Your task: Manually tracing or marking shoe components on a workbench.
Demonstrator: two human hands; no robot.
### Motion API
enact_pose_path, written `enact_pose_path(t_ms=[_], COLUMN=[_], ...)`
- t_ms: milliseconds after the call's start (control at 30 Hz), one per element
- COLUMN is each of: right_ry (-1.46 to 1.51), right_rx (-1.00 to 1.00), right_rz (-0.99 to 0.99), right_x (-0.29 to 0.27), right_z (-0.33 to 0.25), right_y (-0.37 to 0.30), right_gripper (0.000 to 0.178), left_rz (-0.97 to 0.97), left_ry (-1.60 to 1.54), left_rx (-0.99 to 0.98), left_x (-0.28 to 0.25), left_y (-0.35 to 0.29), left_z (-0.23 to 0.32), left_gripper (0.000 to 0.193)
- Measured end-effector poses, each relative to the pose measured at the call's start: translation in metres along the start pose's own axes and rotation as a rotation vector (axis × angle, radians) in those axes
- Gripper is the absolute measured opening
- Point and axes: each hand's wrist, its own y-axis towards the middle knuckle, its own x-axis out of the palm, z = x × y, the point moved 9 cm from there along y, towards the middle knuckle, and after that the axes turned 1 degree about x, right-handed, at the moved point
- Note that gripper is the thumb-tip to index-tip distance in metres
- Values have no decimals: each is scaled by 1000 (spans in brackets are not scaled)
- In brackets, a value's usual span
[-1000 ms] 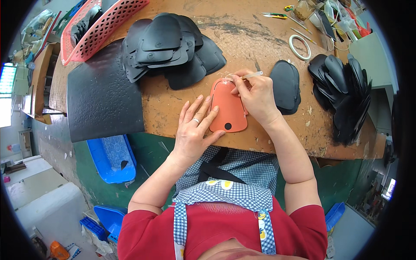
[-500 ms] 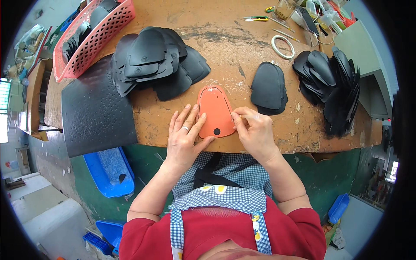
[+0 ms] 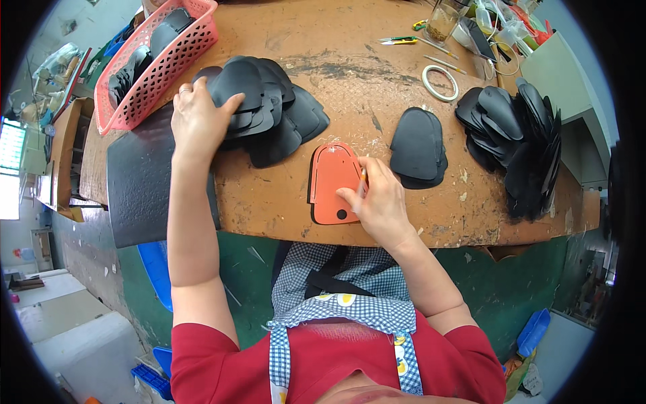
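Note:
An orange template (image 3: 330, 198) with a black dot near its lower end lies at the table's front, slightly askew over a black piece whose edge shows along the left and bottom. At its right side is my right hand (image 3: 382, 207), closed round a slim pen (image 3: 363, 182), its thumb resting on the template. My left hand (image 3: 200, 120) reaches over the left side of a heap of black rounded pieces (image 3: 282, 138), thumb and fingers apart. Whether its fingertips grip a piece there cannot be made out.
Right of the template sits a small black stack (image 3: 416, 145), with a larger black heap (image 3: 518, 141) beyond. A pink basket (image 3: 158, 64) of black pieces and a black sheet (image 3: 158, 185) are at left. A tape roll (image 3: 440, 83) and yellow-handled snips (image 3: 400, 40) lie farther back.
My left hand has left the template and moved up and left to the black heap. The template has shifted off the black piece's outline, and my right thumb now rests on it.

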Motion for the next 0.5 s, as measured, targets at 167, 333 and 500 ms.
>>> enact_pose_path(t_ms=[167, 333, 500], right_ry=[301, -523, -418], right_rx=[214, 13, -4], right_rz=[272, 376, 423], right_x=[-79, -133, -146], right_z=[27, 89, 66], right_y=[7, 22, -2], right_gripper=[37, 29, 20], left_rz=[-131, 140, 177], left_ry=[-39, -4, -46], left_rx=[-77, -30, -19], left_x=[19, 12, 16], left_y=[7, -10, -16], left_z=[-16, 3, 2], left_gripper=[67, 65, 65])
